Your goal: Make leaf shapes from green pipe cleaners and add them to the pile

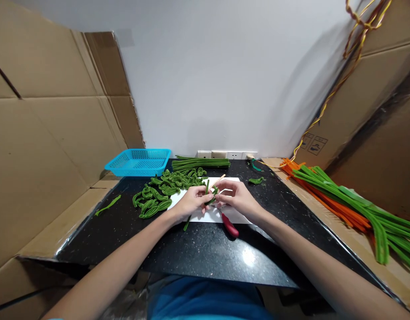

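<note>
My left hand (pixel 194 200) and my right hand (pixel 236 195) meet over a white sheet (pixel 205 217) on the dark speckled table. Between their fingertips is a green pipe cleaner (pixel 207 184), pinched from both sides and partly hidden by the fingers. A thin wooden stick (pixel 219 180) sticks up beside the fingers; which hand bears it I cannot tell. Just below my hands lies a tool with a red handle (pixel 229 226), its metal end partly covered. To the left of my left hand is a pile of bent green pipe-cleaner loops (pixel 154 195).
A blue plastic basket (pixel 138 171) stands back left, near a bundle of straight green pipe cleaners (pixel 201 164). Green strips (pixel 351 200) and orange strips (pixel 338 209) lie along the right on cardboard. A twisted yellow cable (pixel 325 109) runs down to wall sockets (pixel 235 155).
</note>
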Motion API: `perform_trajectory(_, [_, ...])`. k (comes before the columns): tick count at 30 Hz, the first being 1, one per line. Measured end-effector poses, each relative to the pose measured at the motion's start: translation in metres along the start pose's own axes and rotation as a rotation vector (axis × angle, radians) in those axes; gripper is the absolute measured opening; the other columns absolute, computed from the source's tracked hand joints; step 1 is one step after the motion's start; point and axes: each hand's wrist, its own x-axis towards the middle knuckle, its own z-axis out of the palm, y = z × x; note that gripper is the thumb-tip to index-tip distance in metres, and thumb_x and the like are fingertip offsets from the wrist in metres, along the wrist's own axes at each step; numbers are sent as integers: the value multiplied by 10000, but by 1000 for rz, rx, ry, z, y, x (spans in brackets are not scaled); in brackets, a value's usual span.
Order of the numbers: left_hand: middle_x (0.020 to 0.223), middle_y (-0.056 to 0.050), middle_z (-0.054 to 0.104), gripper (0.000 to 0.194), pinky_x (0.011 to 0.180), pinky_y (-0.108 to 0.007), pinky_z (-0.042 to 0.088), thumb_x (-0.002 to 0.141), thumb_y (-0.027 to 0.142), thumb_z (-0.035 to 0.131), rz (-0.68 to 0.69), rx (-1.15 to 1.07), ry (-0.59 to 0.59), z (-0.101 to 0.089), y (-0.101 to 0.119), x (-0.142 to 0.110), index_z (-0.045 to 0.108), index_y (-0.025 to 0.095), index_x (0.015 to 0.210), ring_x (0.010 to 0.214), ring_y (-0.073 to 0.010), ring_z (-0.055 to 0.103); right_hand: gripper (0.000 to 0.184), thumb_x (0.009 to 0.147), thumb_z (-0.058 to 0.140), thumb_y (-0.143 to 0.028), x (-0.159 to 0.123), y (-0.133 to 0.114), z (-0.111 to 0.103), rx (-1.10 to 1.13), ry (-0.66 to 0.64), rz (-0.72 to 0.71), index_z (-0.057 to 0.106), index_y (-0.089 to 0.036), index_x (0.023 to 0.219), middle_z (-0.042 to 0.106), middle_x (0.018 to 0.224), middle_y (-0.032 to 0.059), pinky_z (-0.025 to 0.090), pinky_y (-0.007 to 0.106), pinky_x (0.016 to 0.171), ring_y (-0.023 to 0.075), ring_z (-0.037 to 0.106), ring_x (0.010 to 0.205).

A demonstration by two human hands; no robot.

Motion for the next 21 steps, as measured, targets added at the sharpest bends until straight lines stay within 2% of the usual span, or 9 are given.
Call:
perform_trajectory(2, [693,-10,619,476,494,-231,498,766,549,811,-12,2,-3,0,0,0,637,113,845,532,-105,582,274,772,797,-355,1,1,1,-97,19,-62,710,-180,964,709,923,63,590,318,634,204,689,776])
perform_trajectory(6, [724,-23,634,492,502,-242,509,750,561,818,-33,-14,-6,0,-1,0,639,112,845,550,-112,596,183,848,707,-316,-1,1,5,-273,33,-175,740,-181,967,737,940,77,589,317,682,202,693,786])
perform_trajectory(11, [731,-6,607,491,514,-253,518,741,557,830,-24,8,10,0,-3,1,645,110,825,543,-95,560,187,880,634,-211,-6,0,9,-420,63,-199,752,-184,1023,762,807,57,558,312,673,204,707,704])
perform_trajectory(15, [715,1,598,468,506,-240,507,733,528,845,-18,21,-8,0,-5,1,630,116,793,544,-89,544,188,861,628,-175,-8,0,10,-461,90,-218,788,-190,957,777,787,50,540,315,656,213,711,685])
perform_trajectory(21, [708,9,578,470,484,-237,511,717,522,851,0,21,6,2,-2,0,598,132,788,562,-100,541,211,851,642,-188,-9,-3,12,-383,120,-238,828,-208,949,797,801,46,553,326,648,231,729,695])
